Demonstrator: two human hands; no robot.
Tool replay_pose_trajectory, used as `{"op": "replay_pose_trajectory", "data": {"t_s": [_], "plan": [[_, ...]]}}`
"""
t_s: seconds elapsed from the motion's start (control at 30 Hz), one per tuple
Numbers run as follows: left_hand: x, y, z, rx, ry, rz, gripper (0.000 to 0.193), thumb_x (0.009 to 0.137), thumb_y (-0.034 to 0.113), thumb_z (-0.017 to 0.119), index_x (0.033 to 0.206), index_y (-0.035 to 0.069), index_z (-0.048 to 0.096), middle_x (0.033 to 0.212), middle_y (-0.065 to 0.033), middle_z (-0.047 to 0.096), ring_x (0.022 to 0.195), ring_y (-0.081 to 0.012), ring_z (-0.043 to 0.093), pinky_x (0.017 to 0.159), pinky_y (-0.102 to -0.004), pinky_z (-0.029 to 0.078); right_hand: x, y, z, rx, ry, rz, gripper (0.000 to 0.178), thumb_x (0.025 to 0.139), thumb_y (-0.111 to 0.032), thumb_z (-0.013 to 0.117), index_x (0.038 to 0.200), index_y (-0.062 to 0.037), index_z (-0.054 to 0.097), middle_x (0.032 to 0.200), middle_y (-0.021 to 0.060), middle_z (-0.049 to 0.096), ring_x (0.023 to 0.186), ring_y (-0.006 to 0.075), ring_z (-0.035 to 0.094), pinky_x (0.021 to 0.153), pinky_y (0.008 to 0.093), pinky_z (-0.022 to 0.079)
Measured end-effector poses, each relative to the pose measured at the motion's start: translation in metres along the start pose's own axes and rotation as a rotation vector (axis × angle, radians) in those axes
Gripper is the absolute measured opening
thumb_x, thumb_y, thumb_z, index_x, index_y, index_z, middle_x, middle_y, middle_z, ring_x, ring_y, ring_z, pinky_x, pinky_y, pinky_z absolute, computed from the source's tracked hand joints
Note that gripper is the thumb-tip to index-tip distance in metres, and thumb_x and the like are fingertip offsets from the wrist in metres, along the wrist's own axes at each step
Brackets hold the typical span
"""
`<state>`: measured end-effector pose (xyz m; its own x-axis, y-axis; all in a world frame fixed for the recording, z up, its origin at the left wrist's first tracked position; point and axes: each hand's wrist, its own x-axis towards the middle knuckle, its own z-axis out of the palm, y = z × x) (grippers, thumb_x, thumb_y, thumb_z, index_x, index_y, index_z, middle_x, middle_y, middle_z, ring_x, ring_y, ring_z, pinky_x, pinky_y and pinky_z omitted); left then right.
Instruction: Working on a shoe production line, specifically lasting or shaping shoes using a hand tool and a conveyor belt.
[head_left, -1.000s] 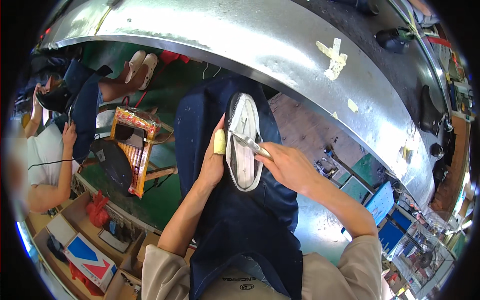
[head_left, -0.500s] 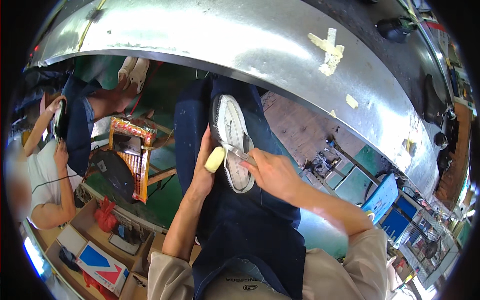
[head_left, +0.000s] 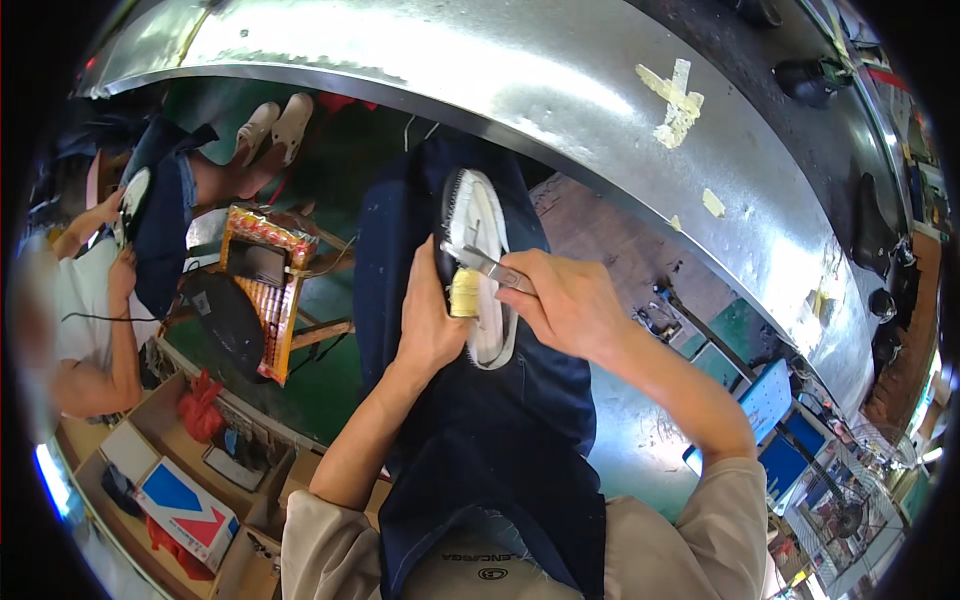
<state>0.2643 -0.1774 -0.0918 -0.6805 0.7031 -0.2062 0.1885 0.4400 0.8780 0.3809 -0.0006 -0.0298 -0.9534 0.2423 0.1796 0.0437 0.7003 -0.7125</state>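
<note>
Facing a bench point(head_left: 480, 60), the left grip point(head_left: 428, 315) clasps a shoe point(head_left: 488, 318), yellow wrap point(head_left: 464, 292) overlapping it; right grip point(head_left: 568, 302) clenches a tool point(head_left: 488, 265).

Sheet-metal workbench point(head_left: 480, 62): one pale tape cross point(head_left: 678, 104), smaller tape scrap point(head_left: 713, 203). Navy-aproned lap point(head_left: 390, 235): one black shoe point(head_left: 489, 328), pale underside up.

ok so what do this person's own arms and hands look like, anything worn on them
Both arms have loose, beige short sleeves; the forearms below are bare, with no watch or cable in view. The left hand has a yellow thumb wrap, roughly tube-shaped, and no glove. The right hand shows no glove or wrap.
</note>
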Motion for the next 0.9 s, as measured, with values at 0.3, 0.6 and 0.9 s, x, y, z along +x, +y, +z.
{"op": "replay_pose_trajectory", "data": {"t_s": [0.3,0.6,0.9], "plan": [[-0.005,0.012,-0.006,0.108,-0.026,-0.079,0.072,0.097,0.027,0.064,0.152,-0.006,0.032,0.134,-0.0316,0.058,0.125,-0.0489,0.058,0.105,-0.0491,0.047,0.006,0.010,0.021,-0.044,-0.265,0.188,0.028,0.105,-0.033,0.057,0.107,-0.0050,0.058,0.082,0.0178,0.072,0.077,0.0414,0.070,0.064,0.0492,0.054],[0.008,0.008,-0.040,0.066,-0.221,-0.094,0.069,0.104,0.033,0.054,0.155,-0.005,0.025,0.134,-0.0370,0.059,0.129,-0.0499,0.057,0.107,-0.0463,0.046,-0.015,0.004,-0.026,0.192,-0.637,0.230,0.039,0.105,-0.038,0.057,0.099,0.0005,0.056,0.068,0.0214,0.065,0.065,0.0416,0.068,0.061,0.0493,0.052],[0.004,0.003,-0.024,0.009,-0.049,-0.115,0.057,0.102,0.021,0.051,0.151,-0.002,0.033,0.135,-0.0313,0.062,0.127,-0.0459,0.060,0.105,-0.0444,0.048,-0.046,0.009,-0.002,0.157,-0.464,0.596,0.041,0.108,-0.041,0.049,0.095,-0.0028,0.058,0.068,0.0232,0.066,0.066,0.0449,0.067,0.060,0.0550,0.051]]}}
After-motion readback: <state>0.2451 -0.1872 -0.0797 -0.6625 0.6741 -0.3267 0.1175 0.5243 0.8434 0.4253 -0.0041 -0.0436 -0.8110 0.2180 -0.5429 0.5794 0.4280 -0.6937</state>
